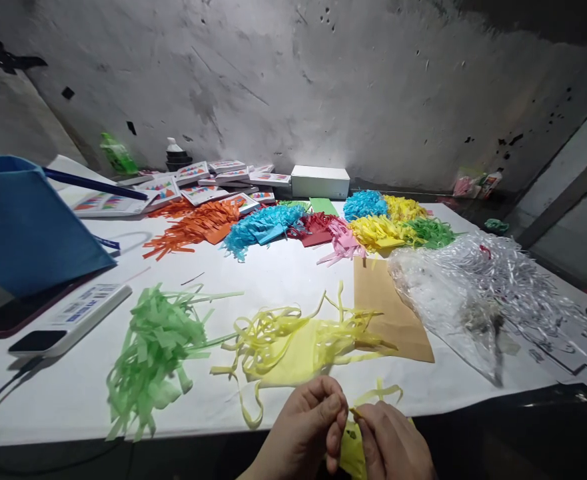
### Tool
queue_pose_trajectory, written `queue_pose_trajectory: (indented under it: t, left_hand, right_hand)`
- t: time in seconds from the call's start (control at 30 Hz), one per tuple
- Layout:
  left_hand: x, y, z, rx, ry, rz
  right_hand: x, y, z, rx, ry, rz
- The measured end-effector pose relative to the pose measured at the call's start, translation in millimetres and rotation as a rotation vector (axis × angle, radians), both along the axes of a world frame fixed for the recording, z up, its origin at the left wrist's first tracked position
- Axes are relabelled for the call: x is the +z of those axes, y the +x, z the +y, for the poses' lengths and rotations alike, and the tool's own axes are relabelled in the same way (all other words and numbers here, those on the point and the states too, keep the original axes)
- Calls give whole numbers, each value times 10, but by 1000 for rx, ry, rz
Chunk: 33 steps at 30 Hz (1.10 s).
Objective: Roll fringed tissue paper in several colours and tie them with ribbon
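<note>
Rough grey wall [253, 80] behind; white-covered table [283, 277] before it. Your right hand [396, 440], near the table's front edge, pinches a thin yellow strip [355, 413]. Your left hand [316, 423] is curled just beside it; cannot tell whether it grips anything. A printed yellow piece [353, 455] shows between your hands. Beyond: yellow paper fringe [293, 353], light-green fringe [148, 353] to its left.
</note>
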<state>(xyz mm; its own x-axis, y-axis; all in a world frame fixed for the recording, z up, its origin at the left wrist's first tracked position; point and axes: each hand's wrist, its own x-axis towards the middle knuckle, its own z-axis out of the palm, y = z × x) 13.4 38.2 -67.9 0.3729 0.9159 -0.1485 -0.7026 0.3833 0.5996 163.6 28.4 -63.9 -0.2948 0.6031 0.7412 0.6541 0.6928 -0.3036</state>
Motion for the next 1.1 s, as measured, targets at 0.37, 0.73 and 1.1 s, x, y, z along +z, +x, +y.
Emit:
queue_pose_trajectory:
  t: [0.37, 0.73, 1.1]
  left_hand:
    - [171, -51, -77, 119, -52, 242]
    - [209, -96, -130, 94, 118, 514]
    - [328, -270, -125, 130, 405, 915]
  right_hand:
    - [319, 70, 139, 33, 309, -411]
    - [244, 88, 114, 197, -43, -246]
    - [89, 63, 37, 169, -200, -132]
